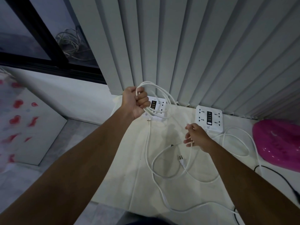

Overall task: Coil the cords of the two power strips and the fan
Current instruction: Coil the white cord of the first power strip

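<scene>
My left grip (pixel 135 103) and the white cord (pixel 159 89) looped in it hide the left part of the power strip (pixel 160 105) at 12 o'clock, the pink fan (pixel 276 140) at 3 o'clock is cut by the edge, and a black cord (pixel 280 177) exits at 4 o'clock.

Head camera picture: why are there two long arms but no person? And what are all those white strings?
The camera sits on the person's head and looks down, so you see only their own arms reaching out. There is no machine, just two bare hands. The left hand grips loops of white cord in its curled fingers. The right hand pinches a loose stretch of cord lower down. On the white surface lie a power strip behind the left hand, a second power strip beside the right hand, more loose cord with a plug, and a pink plastic thing at the right. Grey blinds hang behind.
</scene>
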Demonstrator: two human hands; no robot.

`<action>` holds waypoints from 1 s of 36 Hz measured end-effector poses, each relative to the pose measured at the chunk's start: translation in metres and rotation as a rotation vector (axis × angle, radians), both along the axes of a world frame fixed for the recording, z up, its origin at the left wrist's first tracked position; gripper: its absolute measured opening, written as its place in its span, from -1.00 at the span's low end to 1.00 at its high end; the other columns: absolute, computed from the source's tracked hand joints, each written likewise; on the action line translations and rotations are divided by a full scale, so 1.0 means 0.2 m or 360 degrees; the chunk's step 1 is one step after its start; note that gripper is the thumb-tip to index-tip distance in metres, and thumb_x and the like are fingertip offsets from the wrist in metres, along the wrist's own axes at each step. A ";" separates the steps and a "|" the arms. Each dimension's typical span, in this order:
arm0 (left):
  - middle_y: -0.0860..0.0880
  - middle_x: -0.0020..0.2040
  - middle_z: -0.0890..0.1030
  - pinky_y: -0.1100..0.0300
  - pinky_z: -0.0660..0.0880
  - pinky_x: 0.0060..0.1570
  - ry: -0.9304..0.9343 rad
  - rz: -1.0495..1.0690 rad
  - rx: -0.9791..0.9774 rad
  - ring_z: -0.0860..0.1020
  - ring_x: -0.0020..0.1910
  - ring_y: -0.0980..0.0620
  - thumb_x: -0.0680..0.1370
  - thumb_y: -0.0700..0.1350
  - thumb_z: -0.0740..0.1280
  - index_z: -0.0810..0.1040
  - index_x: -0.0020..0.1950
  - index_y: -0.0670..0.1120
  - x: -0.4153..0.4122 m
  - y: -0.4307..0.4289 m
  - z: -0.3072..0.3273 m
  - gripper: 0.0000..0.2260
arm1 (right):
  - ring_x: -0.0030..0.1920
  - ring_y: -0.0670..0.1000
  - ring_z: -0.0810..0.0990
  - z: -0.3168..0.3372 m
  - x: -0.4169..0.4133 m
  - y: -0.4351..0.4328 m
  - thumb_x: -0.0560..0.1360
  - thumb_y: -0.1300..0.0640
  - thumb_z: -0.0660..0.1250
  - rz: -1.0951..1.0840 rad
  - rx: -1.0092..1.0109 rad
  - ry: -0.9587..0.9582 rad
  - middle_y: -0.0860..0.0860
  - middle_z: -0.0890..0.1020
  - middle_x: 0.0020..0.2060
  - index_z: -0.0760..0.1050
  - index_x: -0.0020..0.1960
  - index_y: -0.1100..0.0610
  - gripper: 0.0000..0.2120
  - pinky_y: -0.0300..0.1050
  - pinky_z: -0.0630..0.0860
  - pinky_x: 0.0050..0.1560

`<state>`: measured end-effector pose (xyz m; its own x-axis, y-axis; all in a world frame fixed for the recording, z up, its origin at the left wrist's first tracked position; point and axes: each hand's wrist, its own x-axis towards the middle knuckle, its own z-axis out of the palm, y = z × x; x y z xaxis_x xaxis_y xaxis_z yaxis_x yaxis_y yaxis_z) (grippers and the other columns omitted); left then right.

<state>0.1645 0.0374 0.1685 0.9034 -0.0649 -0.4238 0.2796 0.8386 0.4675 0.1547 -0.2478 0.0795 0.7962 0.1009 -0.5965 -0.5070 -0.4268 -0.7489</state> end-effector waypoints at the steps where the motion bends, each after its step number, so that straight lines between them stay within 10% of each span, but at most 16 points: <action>1: 0.06 -0.53 0.12 0.23 0.00 -0.54 -0.0003 -0.0017 0.0039 0.00 -0.57 0.09 0.55 -0.07 0.01 0.33 -0.36 -0.03 0.00 0.00 0.01 -0.70 | -0.33 0.16 0.66 -0.01 -0.01 0.00 0.69 -0.07 0.15 -0.0044 -0.0003 0.0028 0.14 0.56 -0.28 0.49 0.04 0.07 -0.75 0.06 0.63 -0.21; 5: 0.07 -0.51 0.14 0.21 0.02 -0.51 -0.0042 -0.0101 0.0109 -0.01 -0.53 0.09 0.57 -0.09 0.04 0.36 -0.31 -0.04 0.01 -0.03 0.03 -0.74 | -0.51 0.01 0.55 -0.04 -0.04 0.03 0.60 -0.12 0.30 -0.0121 -0.0280 -0.0252 0.06 0.58 -0.41 0.67 -0.07 0.04 -0.72 -0.20 0.47 -0.43; 14: 0.06 -0.48 0.18 0.23 0.08 -0.45 -0.0183 -0.0088 0.0108 0.01 -0.49 0.09 0.69 -0.02 0.02 0.36 -0.25 -0.03 0.03 -0.11 0.09 -0.66 | 0.32 0.24 0.52 0.12 -0.04 0.24 0.54 0.33 0.16 0.1007 -0.0836 -0.0387 0.20 0.56 0.32 0.41 0.48 0.13 -0.48 -0.05 0.47 0.28; 19: 0.03 -0.47 0.21 0.23 0.24 -0.48 -0.0163 -0.0031 0.0382 0.18 -0.56 0.07 0.71 0.02 0.01 0.32 -0.21 -0.03 0.07 -0.18 0.15 -0.67 | -0.31 0.17 0.73 0.15 -0.06 0.29 0.52 0.40 0.06 0.0990 -0.0519 -0.0267 0.26 0.59 0.07 0.49 0.42 0.04 -0.43 0.09 0.71 -0.18; 25: -0.12 -0.49 0.47 0.16 0.46 -0.45 -0.0267 -0.0158 0.1308 0.57 -0.48 -0.15 0.71 0.07 -0.04 0.38 -0.18 -0.14 0.07 -0.25 0.10 -0.58 | -0.03 0.03 0.69 0.25 -0.04 0.33 0.57 0.19 0.36 0.0825 -0.0459 -0.0977 0.08 0.76 -0.02 0.72 0.06 0.18 -0.82 -0.08 0.51 0.23; 31: -0.29 -0.30 0.65 0.22 0.52 -0.51 -0.0391 -0.0383 0.1961 0.64 -0.43 -0.07 0.72 0.09 -0.04 0.42 -0.02 -0.29 0.03 -0.32 0.03 -0.51 | -0.27 -0.26 0.59 0.38 0.02 0.31 0.45 0.25 0.48 0.0918 -0.0199 -0.1007 -0.13 0.67 -0.23 0.71 0.01 0.06 -0.82 -0.42 0.44 -0.12; 36: -0.21 -0.24 0.64 0.08 0.56 -0.20 -0.0346 -0.0660 0.2335 0.66 -0.26 -0.15 0.72 0.02 0.01 0.44 0.01 -0.18 0.00 -0.34 0.00 -0.66 | -0.34 -0.01 0.68 0.43 0.09 0.25 0.40 0.21 0.57 0.0720 0.0237 -0.0872 0.03 0.72 -0.27 0.49 -0.04 -0.01 -0.70 -0.15 0.60 -0.31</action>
<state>0.1651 -0.0314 0.1678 0.9787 0.0239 -0.2041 0.1887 -0.4975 0.8467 0.1726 -0.1977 0.1645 0.8379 0.5402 -0.0780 0.1600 -0.3797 -0.9112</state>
